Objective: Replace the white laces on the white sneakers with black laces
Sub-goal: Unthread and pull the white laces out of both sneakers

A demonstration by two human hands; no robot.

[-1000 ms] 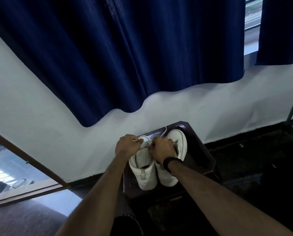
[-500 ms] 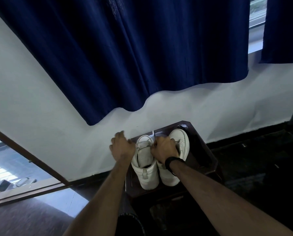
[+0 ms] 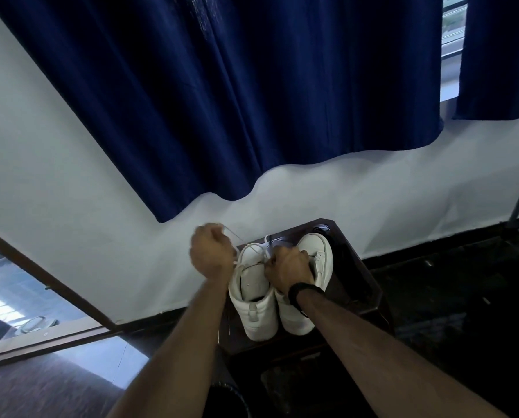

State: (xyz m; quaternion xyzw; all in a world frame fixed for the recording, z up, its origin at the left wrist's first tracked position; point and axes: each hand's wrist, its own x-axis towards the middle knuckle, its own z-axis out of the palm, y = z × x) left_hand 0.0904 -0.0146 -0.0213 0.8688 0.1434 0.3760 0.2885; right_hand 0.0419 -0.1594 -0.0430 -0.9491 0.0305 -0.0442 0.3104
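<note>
- We see a room in a home: a dark blue curtain [image 3: 252, 95] hangs before a window [image 3: 451, 49] in a plain white wall [image 3: 71, 182].
- We note a dark glossy floor [image 3: 463, 312] and black skirting along the wall's foot.
- At the left, we see a wooden door frame [image 3: 41, 276] opening to daylight.

Single head view, high, facing forward and down, perhaps tilted, near both forearms
</note>
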